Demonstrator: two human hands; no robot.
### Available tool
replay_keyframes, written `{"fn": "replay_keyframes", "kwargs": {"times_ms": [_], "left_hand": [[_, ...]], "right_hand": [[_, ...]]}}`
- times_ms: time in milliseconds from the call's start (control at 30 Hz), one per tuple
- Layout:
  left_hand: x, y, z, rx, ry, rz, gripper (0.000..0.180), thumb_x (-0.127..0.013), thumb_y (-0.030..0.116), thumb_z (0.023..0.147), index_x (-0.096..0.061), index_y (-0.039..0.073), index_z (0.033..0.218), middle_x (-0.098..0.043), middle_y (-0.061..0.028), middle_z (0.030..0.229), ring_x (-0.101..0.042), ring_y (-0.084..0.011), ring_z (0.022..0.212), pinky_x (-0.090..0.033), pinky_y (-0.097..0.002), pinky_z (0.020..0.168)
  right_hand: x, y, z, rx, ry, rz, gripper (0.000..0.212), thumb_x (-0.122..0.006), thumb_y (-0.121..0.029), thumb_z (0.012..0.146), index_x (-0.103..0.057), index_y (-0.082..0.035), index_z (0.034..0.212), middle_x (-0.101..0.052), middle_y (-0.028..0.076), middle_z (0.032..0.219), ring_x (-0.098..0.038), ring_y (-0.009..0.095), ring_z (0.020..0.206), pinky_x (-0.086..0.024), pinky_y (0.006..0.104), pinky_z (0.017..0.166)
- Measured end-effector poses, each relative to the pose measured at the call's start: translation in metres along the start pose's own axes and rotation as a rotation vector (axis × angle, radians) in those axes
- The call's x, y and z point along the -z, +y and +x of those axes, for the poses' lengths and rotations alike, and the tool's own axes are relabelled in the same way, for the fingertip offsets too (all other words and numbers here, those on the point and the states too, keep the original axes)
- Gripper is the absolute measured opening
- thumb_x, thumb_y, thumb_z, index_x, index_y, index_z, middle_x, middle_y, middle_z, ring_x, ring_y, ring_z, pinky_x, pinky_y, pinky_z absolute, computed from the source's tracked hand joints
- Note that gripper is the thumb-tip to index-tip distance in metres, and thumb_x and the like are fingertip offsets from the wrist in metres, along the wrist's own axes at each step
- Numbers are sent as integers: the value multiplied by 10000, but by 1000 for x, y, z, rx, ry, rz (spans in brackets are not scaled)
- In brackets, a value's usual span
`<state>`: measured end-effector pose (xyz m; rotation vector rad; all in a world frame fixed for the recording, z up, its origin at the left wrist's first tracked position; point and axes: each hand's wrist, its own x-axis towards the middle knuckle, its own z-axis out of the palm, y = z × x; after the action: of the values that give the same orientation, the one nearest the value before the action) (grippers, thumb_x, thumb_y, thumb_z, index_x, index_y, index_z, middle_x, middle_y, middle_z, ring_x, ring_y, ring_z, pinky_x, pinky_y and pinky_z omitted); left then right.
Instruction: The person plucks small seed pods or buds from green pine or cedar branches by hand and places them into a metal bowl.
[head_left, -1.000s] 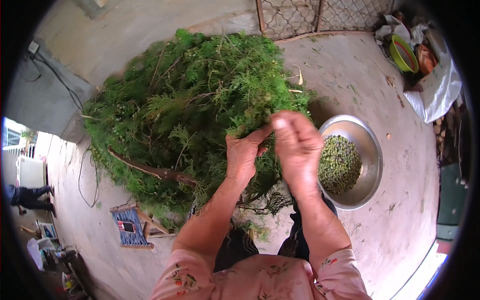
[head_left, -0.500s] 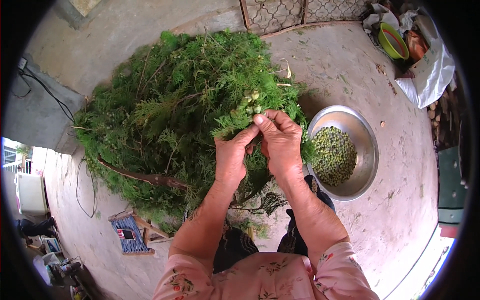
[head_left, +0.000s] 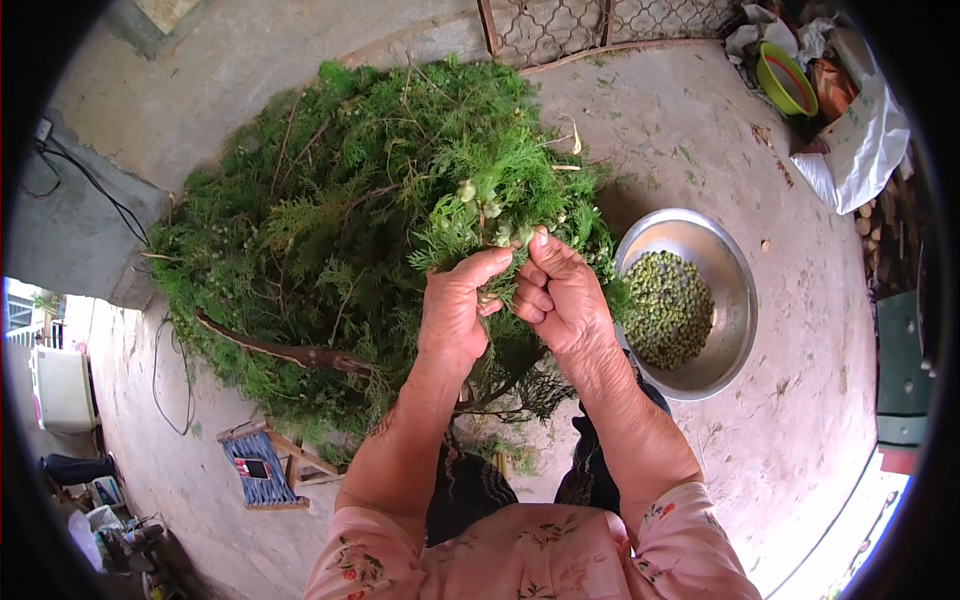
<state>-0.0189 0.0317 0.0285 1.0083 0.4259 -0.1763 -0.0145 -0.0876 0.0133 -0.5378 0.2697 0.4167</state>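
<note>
While the left hand (head_left: 452,312) pinches a feathery green sprig (head_left: 458,226) at frame centre, the right hand (head_left: 568,300) touches its round pale-green cones (head_left: 492,210), grip unclear; picking seems underway, needing a tug.

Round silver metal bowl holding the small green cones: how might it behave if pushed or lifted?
The round silver metal bowl is probably stiff, judging by its even rim. Its shiny wall might feel slippery. The small rounded green cones lie loose below the rim, so they'd likely roll if it tilts, though a gentle push seems unlikely to spill them.
</note>
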Motion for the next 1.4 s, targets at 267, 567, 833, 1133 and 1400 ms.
{"fn": "replay_keyframes", "kwargs": {"times_ms": [267, 567, 833, 1133, 1400], "left_hand": [[2, -10, 6, -131, 23, 15, 241, -701, 13, 644, -609, 29, 867, -622, -45, 831, -591, -121, 722, -471, -246, 597], [-6, -12, 0, -231, -5, -60, 304, -669, -46, 659, -577, -3, 945, -612, -84, 873, -598, -153, 782, -491, -267, 703], [-10, 4, -11, 21, -192, -170, 337, -649, -82, 645, -574, 16, 959, -613, -60, 890, -592, -145, 798, -480, -263, 720], [3, -8, 0, -110, -137, -45, 326, -671, -64, 653, -565, -26, 959, -614, -100, 904, -606, -163, 789, -496, -281, 724], [1, -7, -4, -138, -185, -62, 306, -656, -51, 673, -570, -37, 966, -613, -98, 898, -600, -162, 770, -494, -282, 709]], "right_hand": [[-3, -33, -4, 331, -91, -95, 80, -556, -57, 791, -536, -38, 867, -527, 24, 749, -422, 75, 496, -283, 204, 386], [-6, -1, 5, 550, 27, -576, 149, -633, -149, 795, -586, -28, 867, -523, -55, 686, -409, 27, 612, -350, 175, 550], [-17, -10, -6, 150, 352, -367, 352, -395, -388, 909, -515, -71, 815, -414, -31, 598, -325, 72, 460, -249, 191, 412], [-4, -32, -10, 320, -36, -458, 190, -626, -107, 783, -557, -31, 943, -554, 27, 809, -452, 71, 533, -363, 194, 441], [-5, -11, -10, 404, -49, -597, 202, -686, -145, 738, -611, -25, 883, -576, -8, 759, -498, 44, 624, -419, 179, 530]]}}
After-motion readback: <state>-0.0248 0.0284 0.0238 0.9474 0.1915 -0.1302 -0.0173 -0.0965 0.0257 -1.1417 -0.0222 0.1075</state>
